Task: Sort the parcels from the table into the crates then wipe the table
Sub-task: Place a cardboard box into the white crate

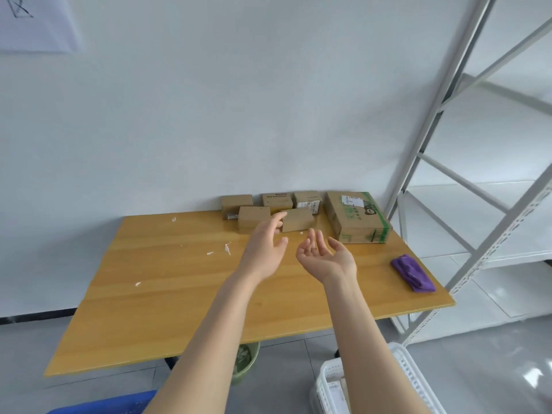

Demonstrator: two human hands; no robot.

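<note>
Several small brown cardboard parcels (254, 218) lie at the far edge of the wooden table (167, 294), against the wall. A larger parcel with green tape (355, 218) lies to their right. My left hand (265, 246) reaches out over the table, fingers apart, its fingertips close to a small parcel (298, 219). My right hand (327, 256) hovers beside it, palm turned up and fingers spread, holding nothing. A folded purple cloth (413, 273) rests near the table's right edge. A white crate (331, 380) stands on the floor at the lower right, a blue crate (104, 404) at the lower left.
Small white paper scraps (227, 249) are scattered on the tabletop. A green bin (245, 363) stands under the table. A white metal shelving rack (466, 180) rises right of the table. The white crate holds some parcels.
</note>
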